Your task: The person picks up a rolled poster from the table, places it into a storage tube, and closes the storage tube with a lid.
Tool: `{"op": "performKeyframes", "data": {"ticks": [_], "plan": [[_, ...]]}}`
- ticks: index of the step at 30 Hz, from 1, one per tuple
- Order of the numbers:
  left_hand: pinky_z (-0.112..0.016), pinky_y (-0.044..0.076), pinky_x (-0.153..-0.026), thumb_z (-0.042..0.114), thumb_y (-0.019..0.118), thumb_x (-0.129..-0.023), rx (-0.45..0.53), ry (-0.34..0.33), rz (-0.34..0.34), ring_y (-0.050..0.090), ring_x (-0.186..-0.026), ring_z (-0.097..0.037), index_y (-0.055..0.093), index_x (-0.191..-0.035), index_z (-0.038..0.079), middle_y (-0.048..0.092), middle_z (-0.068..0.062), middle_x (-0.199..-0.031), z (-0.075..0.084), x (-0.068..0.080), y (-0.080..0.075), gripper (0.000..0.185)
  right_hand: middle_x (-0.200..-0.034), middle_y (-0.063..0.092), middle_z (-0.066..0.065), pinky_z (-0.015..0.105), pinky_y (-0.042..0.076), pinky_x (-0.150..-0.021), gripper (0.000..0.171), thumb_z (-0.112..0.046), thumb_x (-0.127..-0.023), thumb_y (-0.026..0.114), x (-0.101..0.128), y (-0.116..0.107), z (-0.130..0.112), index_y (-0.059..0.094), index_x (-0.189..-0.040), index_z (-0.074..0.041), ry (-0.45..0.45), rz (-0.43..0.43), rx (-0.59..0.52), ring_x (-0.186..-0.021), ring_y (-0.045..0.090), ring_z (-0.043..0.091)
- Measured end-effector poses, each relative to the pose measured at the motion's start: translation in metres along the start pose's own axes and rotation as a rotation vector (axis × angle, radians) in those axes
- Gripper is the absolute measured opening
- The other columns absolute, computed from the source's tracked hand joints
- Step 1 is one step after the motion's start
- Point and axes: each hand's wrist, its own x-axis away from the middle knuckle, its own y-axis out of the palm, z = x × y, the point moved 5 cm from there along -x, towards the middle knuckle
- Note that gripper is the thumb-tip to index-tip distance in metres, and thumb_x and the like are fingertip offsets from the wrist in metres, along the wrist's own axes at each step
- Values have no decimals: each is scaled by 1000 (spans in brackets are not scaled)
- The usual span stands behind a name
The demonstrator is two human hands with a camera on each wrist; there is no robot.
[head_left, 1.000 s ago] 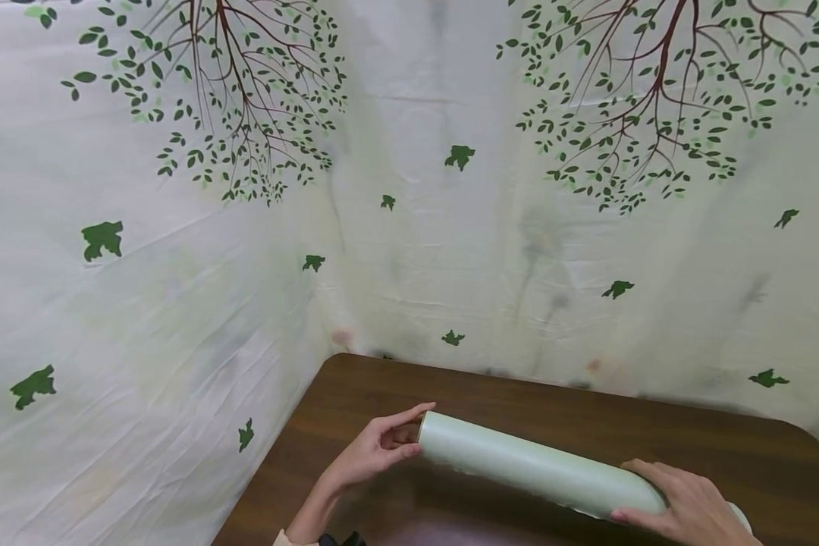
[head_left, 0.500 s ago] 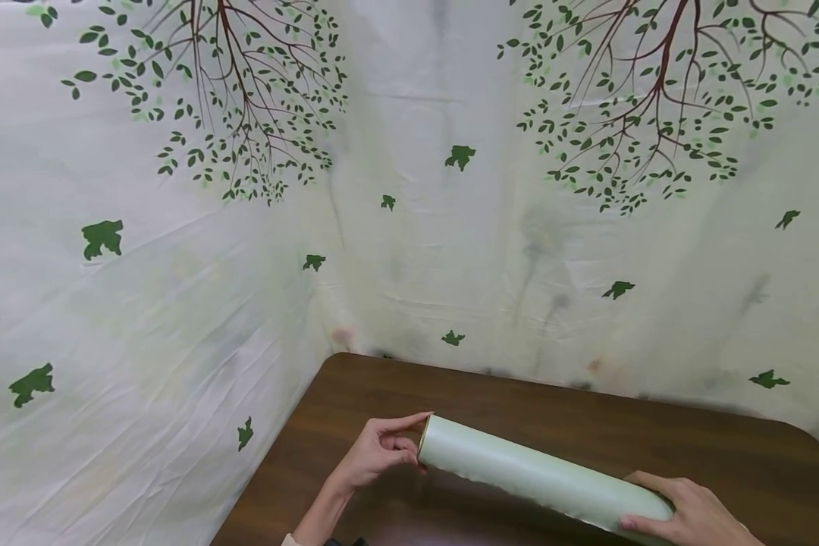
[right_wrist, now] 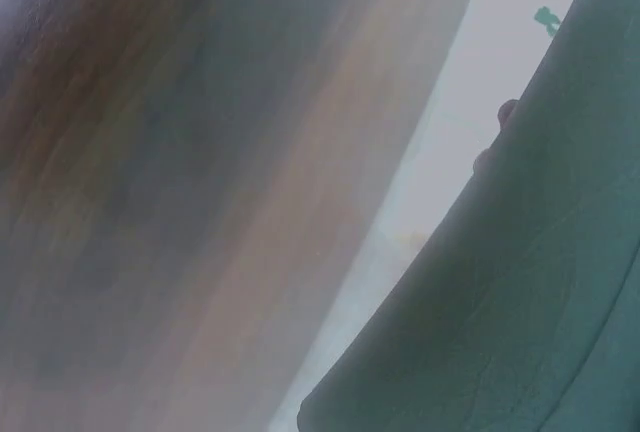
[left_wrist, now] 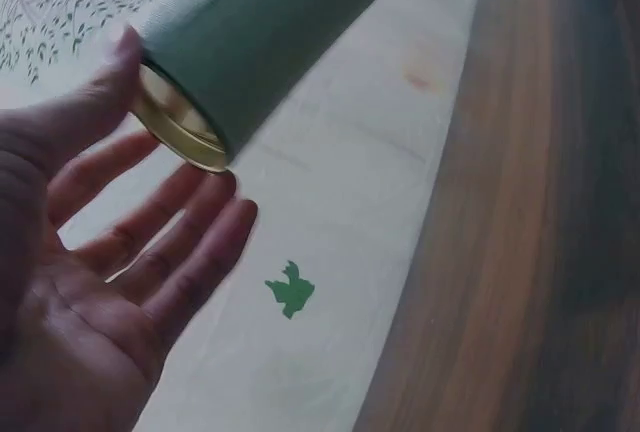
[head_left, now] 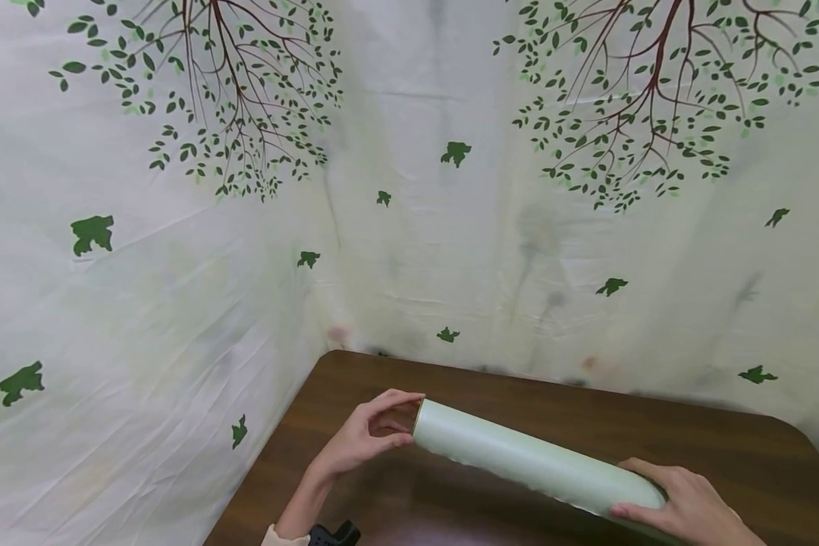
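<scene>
Pale green roll (head_left: 532, 462) held across the dark wooden table (head_left: 723, 447), lying slantwise from upper left to lower right in the head view; whether it rests on the wood or hangs just above it cannot be told. Left hand (head_left: 365, 438) at the roll's left end; thumb above the rim, fingers curled loosely below and before the opening; in the left wrist view the thumb touches the roll's edge while the fingers (left_wrist: 190, 242) lie nearly straight, spread under the gold-coloured inner rim (left_wrist: 175, 122), not closed round it; palm open and facing the end. Right hand (head_left: 682, 504) wraps over the roll's right end, fingers curled round the body and gripping it; right wrist view shows only the roll's green surface (right_wrist: 520, 292) close up, with a fingertip (right_wrist: 505, 112) at its edge, blurred. Black wrist-worn device (head_left: 331, 535) on the left forearm at the bottom edge. Behind the table, a cream cloth backdrop (head_left: 450, 250) printed with branches and green leaves, hung on two sides meeting in a corner.
</scene>
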Motion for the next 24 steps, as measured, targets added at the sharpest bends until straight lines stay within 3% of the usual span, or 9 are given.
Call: {"op": "performKeyframes", "data": {"ticks": [4, 9, 19, 24], "plan": [[-40, 58, -95, 7, 78, -91, -85, 0, 25, 71, -110, -19, 58, -146, 7, 62, -13, -131, 3, 4, -3, 58, -87, 63, -30, 21, 36, -60, 37, -50, -77, 87, -4, -2, -4, 70, -108, -37, -34, 27, 3, -71, 45, -12], [-43, 59, -94, 7, 78, -91, -73, -33, 29, 72, -109, -17, 61, -143, 6, 64, -17, -126, 0, 10, -5, 54, -85, 62, -30, 20, 35, -59, 36, -51, -78, 86, -11, -1, -8, 71, -106, -36, -77, 15, 17, -70, 44, -12], [-30, 59, -92, 8, 77, -92, -15, -87, 5, 72, -110, -18, 57, -144, -1, 62, -23, -130, -29, 19, -8, 56, -85, 62, -27, 20, 35, -58, 37, -56, -79, 83, -27, 16, -6, 72, -106, -32, -114, -28, 32, -70, 44, -12], [-37, 60, -94, 6, 75, -94, 6, -108, -19, 70, -115, -22, 50, -149, -4, 58, -27, -134, -45, 24, -8, 61, -87, 63, -26, 20, 36, -59, 34, -56, -83, 81, -37, 22, -3, 71, -106, -33, -122, -70, 5, -71, 45, -12]]}}
